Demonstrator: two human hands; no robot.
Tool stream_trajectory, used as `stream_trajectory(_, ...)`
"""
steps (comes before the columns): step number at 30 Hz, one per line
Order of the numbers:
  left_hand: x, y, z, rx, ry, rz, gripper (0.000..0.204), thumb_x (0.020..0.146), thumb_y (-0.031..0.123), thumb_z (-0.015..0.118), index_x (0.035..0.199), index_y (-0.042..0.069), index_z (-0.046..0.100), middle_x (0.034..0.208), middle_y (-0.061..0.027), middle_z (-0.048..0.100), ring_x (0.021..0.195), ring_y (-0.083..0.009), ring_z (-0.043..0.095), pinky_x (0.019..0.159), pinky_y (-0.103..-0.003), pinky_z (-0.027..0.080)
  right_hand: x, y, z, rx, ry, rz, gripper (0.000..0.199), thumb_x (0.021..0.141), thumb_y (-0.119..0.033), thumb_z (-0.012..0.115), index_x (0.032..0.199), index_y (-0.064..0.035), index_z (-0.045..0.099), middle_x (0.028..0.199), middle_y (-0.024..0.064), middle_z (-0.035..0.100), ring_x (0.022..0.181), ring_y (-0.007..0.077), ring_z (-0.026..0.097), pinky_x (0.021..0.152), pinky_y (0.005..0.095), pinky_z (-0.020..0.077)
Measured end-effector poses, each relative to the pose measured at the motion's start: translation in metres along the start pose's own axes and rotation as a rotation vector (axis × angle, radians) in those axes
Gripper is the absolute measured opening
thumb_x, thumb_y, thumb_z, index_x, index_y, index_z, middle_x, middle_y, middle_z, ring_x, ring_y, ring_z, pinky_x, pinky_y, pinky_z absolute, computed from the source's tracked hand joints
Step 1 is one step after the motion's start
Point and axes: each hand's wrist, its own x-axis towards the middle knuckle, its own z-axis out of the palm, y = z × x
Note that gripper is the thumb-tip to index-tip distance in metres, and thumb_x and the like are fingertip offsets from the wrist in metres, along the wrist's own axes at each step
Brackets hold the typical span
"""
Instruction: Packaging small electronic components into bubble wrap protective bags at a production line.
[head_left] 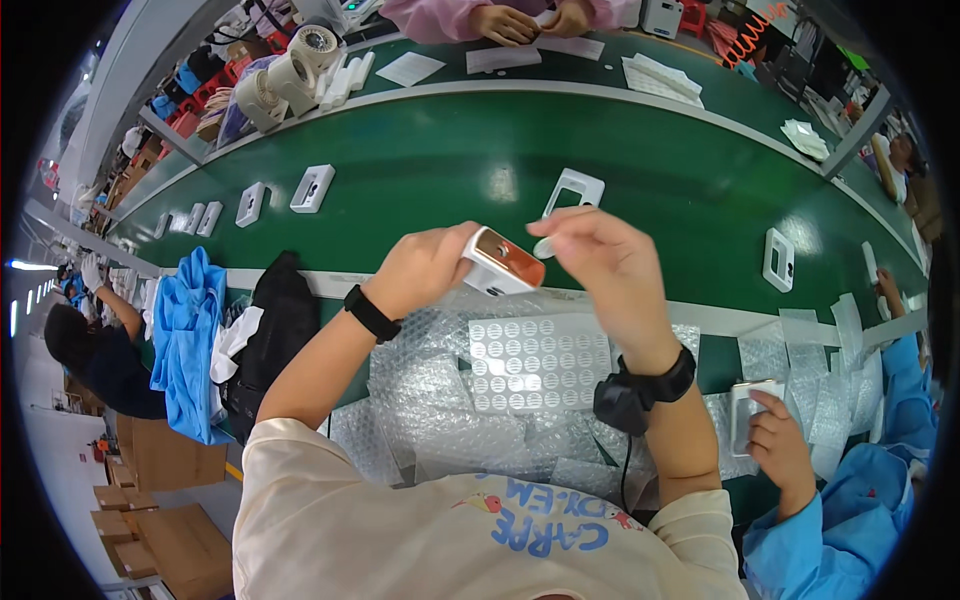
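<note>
My left hand is closed on a small white box with a shiny copper-orange face, held tilted above the near edge of the green surface. Just to the right of it, my right hand pinches a small round pale sticker between thumb and finger, close to the box's right end but apart from it. Under both hands lies a sheet of round stickers in rows, some spots bare. It rests on a pile of clear bubble-wrap pouches. Each of my wrists wears a black band.
A green conveyor belt crosses ahead, carrying several white boxes and a white frame-like tray. Blue cloth and a black garment lie at left. A co-worker's hand holds a pouch at right; another person works across.
</note>
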Motion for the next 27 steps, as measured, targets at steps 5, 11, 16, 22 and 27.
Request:
stream_trajectory(5,0.007,0.018,0.002,0.013,0.018,0.16,0.038,0.069,0.004,0.064,0.102,-0.001,0.044,0.077,-0.0147,0.059,0.065,-0.0292,0.06,0.057,-0.035,0.048,-0.003,-0.003,0.006,0.085,-0.05,0.164,0.01,0.083,-0.003,0.051,0.088,0.003,0.058,0.094,0.0111,0.062,0.085,0.0125,0.057,0.077,0.0251,0.0458)
stream_trajectory(11,0.009,0.022,0.004,0.012,0.045,0.158,0.036,0.069,0.005,0.062,0.1,0.0,0.045,0.073,-0.0133,0.059,0.064,-0.0279,0.059,0.055,-0.035,0.048,-0.002,-0.002,0.005,0.013,-0.076,0.191,0.01,0.083,-0.002,0.052,0.088,0.0039,0.058,0.096,0.0127,0.061,0.083,0.0123,0.057,0.076,0.0251,0.0466)
stream_trajectory(16,0.006,0.018,0.006,-0.008,0.054,0.151,0.036,0.069,0.005,0.062,0.101,-0.001,0.045,0.074,-0.0133,0.059,0.064,-0.0279,0.059,0.055,-0.035,0.048,-0.003,0.001,0.01,-0.091,-0.049,0.141,0.009,0.083,-0.003,0.052,0.085,0.004,0.058,0.091,0.0104,0.062,0.078,0.0124,0.058,0.072,0.0251,0.0478)
stream_trajectory(22,0.008,0.021,0.009,-0.066,0.036,0.191,0.038,0.071,0.004,0.062,0.104,-0.001,0.044,0.08,-0.0156,0.06,0.065,-0.0302,0.06,0.057,-0.036,0.048,0.003,0.012,0.0,-0.664,0.055,-0.044,0.01,0.083,-0.006,0.054,0.087,0.0029,0.054,0.08,0.0066,0.059,0.07,0.0113,0.057,0.064,0.0245,0.0478)
stream_trajectory(27,0.005,-0.022,0.017,-0.206,-0.107,-0.537,0.02,0.08,0.01,0.051,0.098,0.001,0.049,0.063,-0.0173,0.057,0.059,-0.0306,0.059,0.053,-0.038,0.046,0.015,0.009,-0.054,-0.76,0.21,0.028,0.013,0.083,-0.009,0.055,0.089,0.0025,0.052,0.079,0.0058,0.057,0.071,0.0105,0.056,0.065,0.0233,0.046)
